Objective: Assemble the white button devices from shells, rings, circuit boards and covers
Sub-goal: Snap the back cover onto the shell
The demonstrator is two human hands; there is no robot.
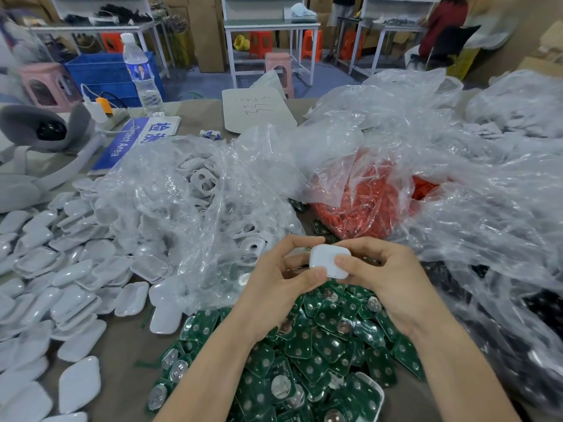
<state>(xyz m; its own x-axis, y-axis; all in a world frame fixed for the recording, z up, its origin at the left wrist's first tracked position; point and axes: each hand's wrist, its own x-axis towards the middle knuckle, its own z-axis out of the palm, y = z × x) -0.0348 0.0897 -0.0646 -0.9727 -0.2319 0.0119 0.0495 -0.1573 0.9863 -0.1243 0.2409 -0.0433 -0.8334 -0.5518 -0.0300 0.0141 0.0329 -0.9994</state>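
device (329, 259), white and button-like, held just above the heap of green circuit boards (320, 345) at mid surface (198, 117). left grip (274, 278) clamped on its left edge, thumb at the lower corner; right grip (387, 269) clamped on its right side, thumb pressed on its face. spread loose to the left, white covers (70, 278). lay behind in clear bags: holed white shells (204, 181) and orange rings (359, 208).

Covers (45, 284) lie left, circuit boards (320, 354) in front, bagged rings (359, 208) behind the boards.
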